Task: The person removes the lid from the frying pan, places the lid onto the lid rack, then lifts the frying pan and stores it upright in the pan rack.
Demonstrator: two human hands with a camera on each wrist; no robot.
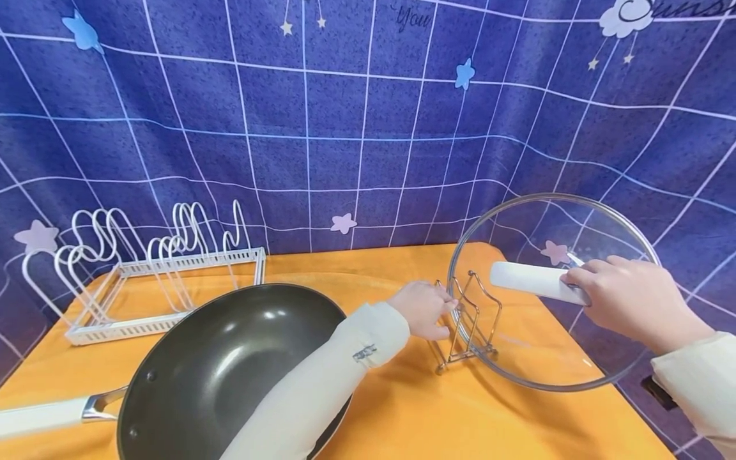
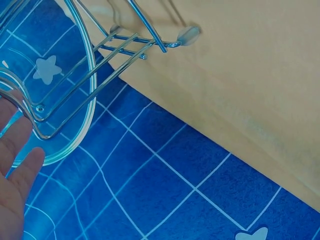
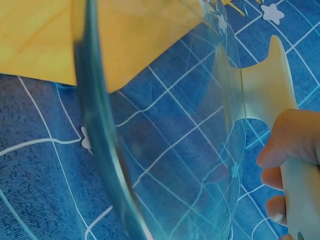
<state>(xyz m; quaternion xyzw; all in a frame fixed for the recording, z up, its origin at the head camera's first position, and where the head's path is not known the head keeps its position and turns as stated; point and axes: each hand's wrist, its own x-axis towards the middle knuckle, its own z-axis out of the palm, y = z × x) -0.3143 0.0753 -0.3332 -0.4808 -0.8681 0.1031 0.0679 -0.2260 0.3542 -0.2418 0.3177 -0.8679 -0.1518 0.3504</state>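
A large round glass lid (image 1: 552, 377) with a metal rim stands upright, its near-left edge in a small wire lid rack (image 1: 474, 319). My right hand (image 1: 632, 300) grips the lid's white handle (image 1: 531, 281); the right wrist view shows fingers and thumb curled round that handle (image 3: 265, 90). At the rack's left side is my left hand (image 1: 422, 310), its fingertips right at the wire loops and the lid's rim. In the left wrist view the left hand's thumb (image 2: 31, 167) is extended apart from the fingers, beside the rack's wires (image 2: 100, 62).
A dark wok (image 1: 230, 358) with a white handle (image 1: 43, 415) sits at the front left, under my left forearm. Behind it stands a white dish rack (image 1: 132, 326) with several wire loops. An orange cloth (image 1: 368, 271) covers the table. A blue grid-patterned curtain (image 1: 333, 160) hangs behind.
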